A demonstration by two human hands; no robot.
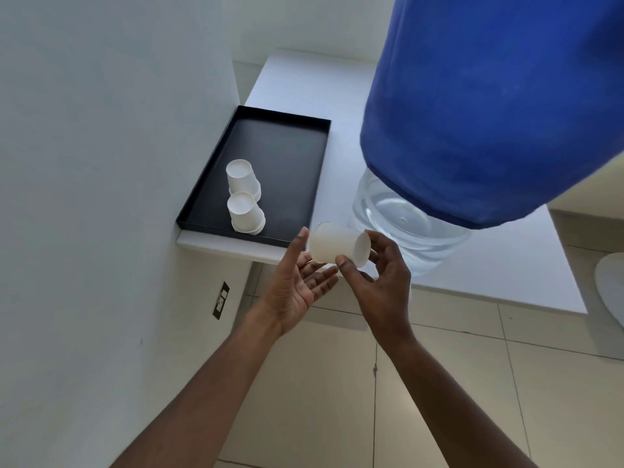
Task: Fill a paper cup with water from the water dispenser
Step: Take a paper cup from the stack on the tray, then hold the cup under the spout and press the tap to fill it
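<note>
Paper cup (332, 246) lies sideways, frame centre, base right, pinched by right hand (378, 282); left hand (297, 285) spread beneath; bottle (405, 224) just beyond.

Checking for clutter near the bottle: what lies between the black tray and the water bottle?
Nothing: in the head view, only bare white counter separates the black tray from the water bottle.
</note>
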